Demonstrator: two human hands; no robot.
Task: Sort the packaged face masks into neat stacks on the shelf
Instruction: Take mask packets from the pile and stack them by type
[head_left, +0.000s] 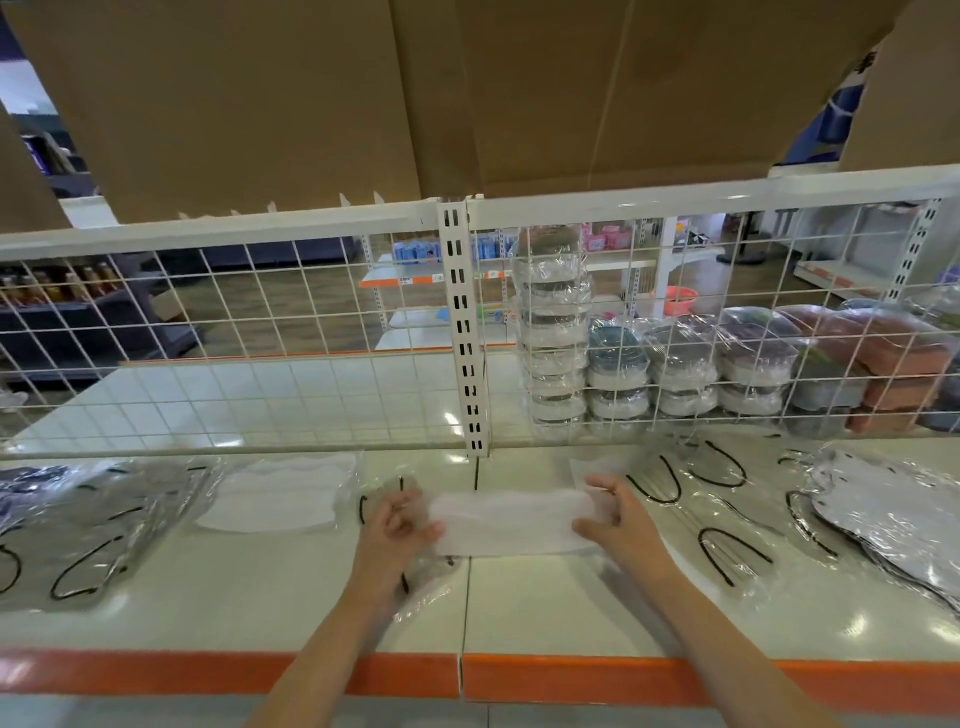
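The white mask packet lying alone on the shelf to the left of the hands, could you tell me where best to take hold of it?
Probably the white mask packet is best pinched at its near long edge, coming from the front over the orange shelf lip. It lies flat in slippery wrap, with grey packets crowding its left side.

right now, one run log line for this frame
step: sorting | left hand + right hand: hold white mask pack | place: shelf centre | white stack: left
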